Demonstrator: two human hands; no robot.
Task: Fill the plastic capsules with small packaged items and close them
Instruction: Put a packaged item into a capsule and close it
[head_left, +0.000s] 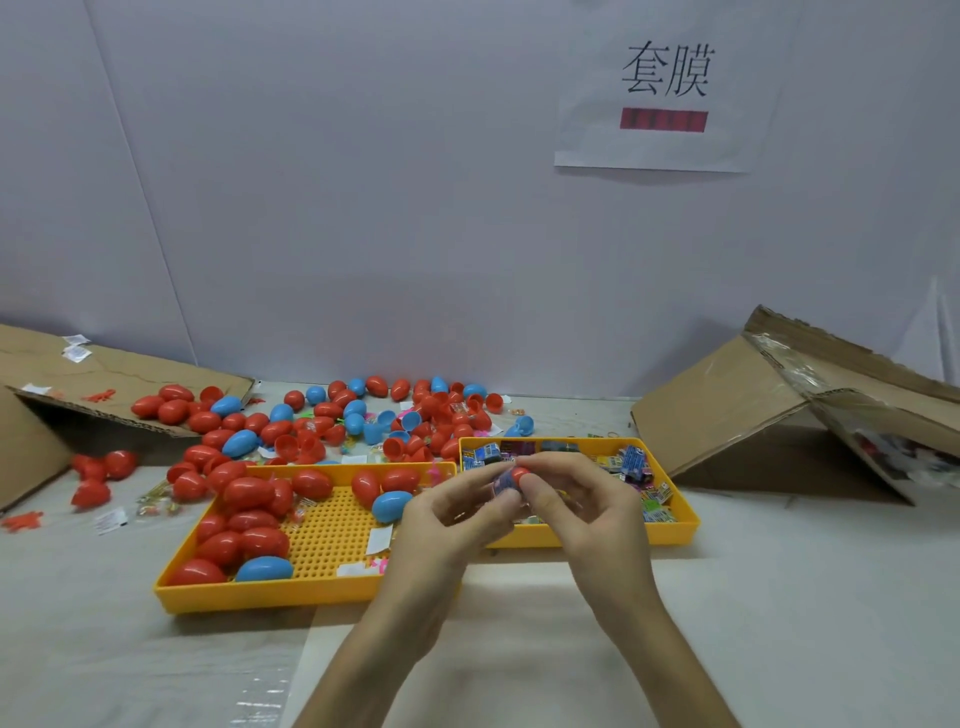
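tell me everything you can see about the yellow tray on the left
The left yellow tray is a shallow rectangle of glossy plastic with a raised rim and a floor of small holes. It lies flat on the table, left of a second yellow tray and nearer the person. Closed red capsules pile along its left and far sides, with two blue capsules and white paper slips. The left hand hides its near right corner.

Both hands' fingers pinch a red capsule above yellow trays.
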